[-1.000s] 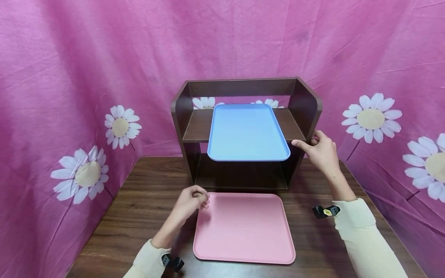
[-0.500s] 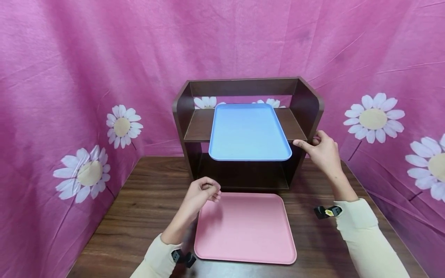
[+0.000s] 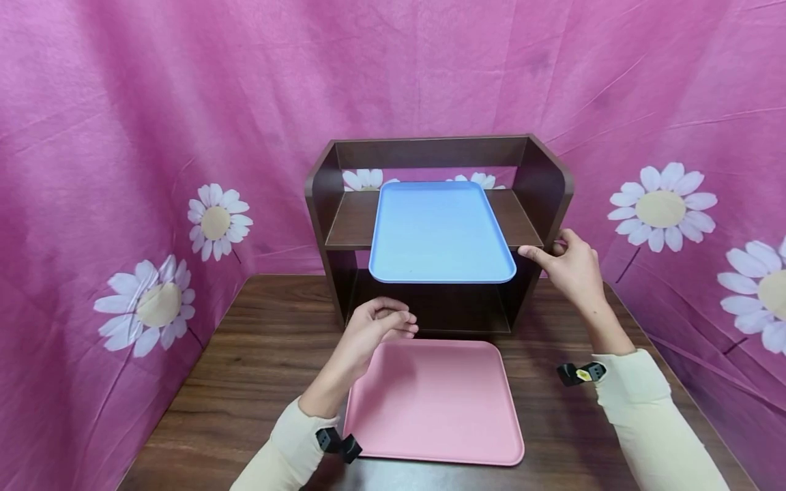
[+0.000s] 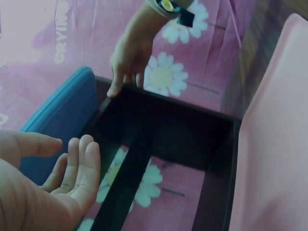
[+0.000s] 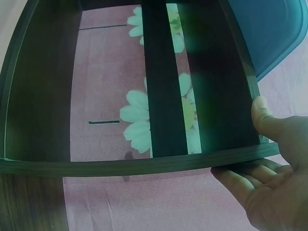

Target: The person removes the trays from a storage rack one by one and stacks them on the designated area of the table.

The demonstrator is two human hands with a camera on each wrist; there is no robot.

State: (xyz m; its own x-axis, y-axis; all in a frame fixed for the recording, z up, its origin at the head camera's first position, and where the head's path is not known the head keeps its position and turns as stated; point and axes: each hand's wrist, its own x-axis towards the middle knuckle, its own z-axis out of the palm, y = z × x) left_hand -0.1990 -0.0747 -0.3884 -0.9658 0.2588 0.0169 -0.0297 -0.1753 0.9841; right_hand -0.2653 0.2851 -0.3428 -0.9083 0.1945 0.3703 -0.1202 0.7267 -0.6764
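A dark brown two-tier shelf [image 3: 424, 153] stands at the back of the table. Across its upper board lies a blue tray [image 3: 441, 232], its front end jutting out past the board's edge. My right hand [image 3: 571, 266] grips the shelf's right side panel, the thumb at the front edge of the upper board and the fingers outside, as the right wrist view shows. My left hand [image 3: 371, 331] hovers before the lower compartment, over the back left of a pink tray [image 3: 439, 402]. Its fingers are relaxed with nothing between them; in the left wrist view they are loosely bent.
The wooden table [image 3: 245, 382] holds the pink tray in front of the shelf. A pink curtain [image 3: 245, 88] with white flowers hangs close behind and on both sides. Black wrist cameras sit on both sleeves.
My left hand has moved right and slightly away from me, from the pink tray's back left corner to the front of the lower compartment. My right hand keeps its hold on the shelf.
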